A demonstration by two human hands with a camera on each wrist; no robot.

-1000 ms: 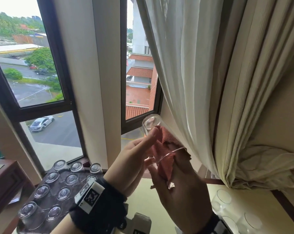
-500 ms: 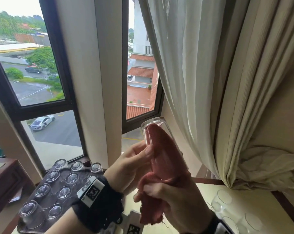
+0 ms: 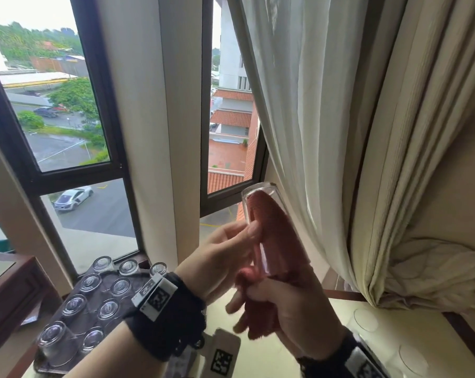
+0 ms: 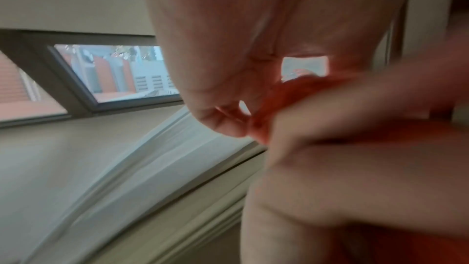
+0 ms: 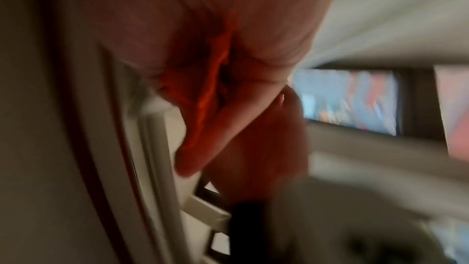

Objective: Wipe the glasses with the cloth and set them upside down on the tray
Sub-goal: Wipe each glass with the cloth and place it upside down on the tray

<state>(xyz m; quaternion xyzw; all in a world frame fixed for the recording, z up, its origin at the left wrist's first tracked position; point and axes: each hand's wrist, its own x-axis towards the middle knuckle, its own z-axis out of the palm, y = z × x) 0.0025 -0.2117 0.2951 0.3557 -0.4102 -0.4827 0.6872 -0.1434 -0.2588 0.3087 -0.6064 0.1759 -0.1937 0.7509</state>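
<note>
The wiping step is in hand: the glass (image 3: 266, 230) is held raised, base up, in the left hand (image 3: 220, 257), while the cloth (image 3: 278, 241) is pushed inside by the right hand (image 3: 293, 312), gripping its tail. Next, cloth withdrawal and inverted placement on the tray (image 3: 53, 369) at lower left are judged necessary

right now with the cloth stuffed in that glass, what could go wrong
1. The glass is held up in the air, and the left hand grips it only with its fingers; twisting the cloth could pull it free.
2. The curtain hangs beside the glass and might snag.
3. The tray is crowded with upturned glasses, so setting this one down may knock one.
</note>
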